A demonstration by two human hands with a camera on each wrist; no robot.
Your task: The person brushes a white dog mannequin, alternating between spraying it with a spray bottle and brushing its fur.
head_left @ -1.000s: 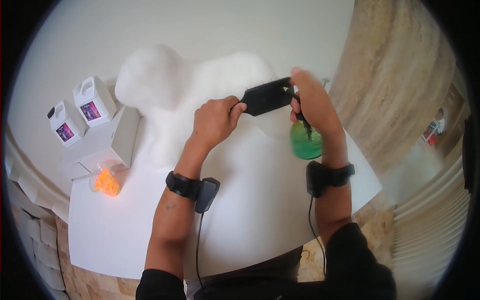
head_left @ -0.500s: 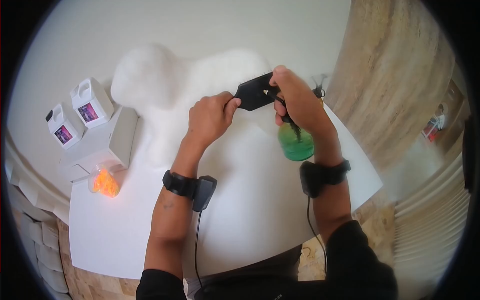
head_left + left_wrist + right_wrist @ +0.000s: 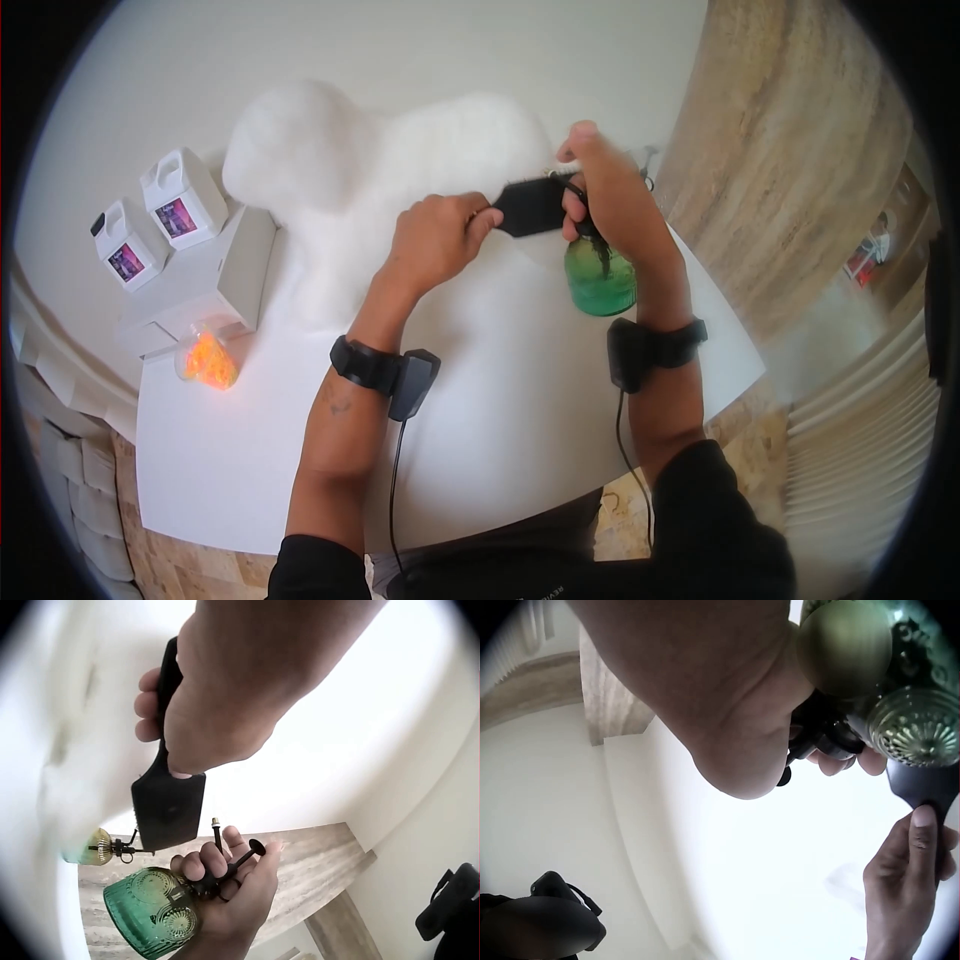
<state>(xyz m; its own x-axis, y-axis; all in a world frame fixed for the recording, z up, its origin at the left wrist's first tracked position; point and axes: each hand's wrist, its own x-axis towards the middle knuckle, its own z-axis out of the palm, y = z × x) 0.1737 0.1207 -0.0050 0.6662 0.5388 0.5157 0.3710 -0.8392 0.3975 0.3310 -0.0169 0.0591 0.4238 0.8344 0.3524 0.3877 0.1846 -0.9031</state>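
My left hand grips the handle of a black paddle brush, its flat head pointing right. With my right hand I hold a green glass spray bottle by its black pump neck, close beside the brush head. The left wrist view shows fingers curled below the slim nozzle and the thumb by the round plunger. Behind both hands stands a white, fluffy animal-shaped form with a rounded head at its left.
Two white jugs with purple labels stand on a white box at the left. In front is a clear cup of bright orange pieces. Another spray bottle shows behind the brush in the left wrist view.
Both hands shifted left with the brush and bottle, then back to the right. The brush head now lies more level and a little lower than before.
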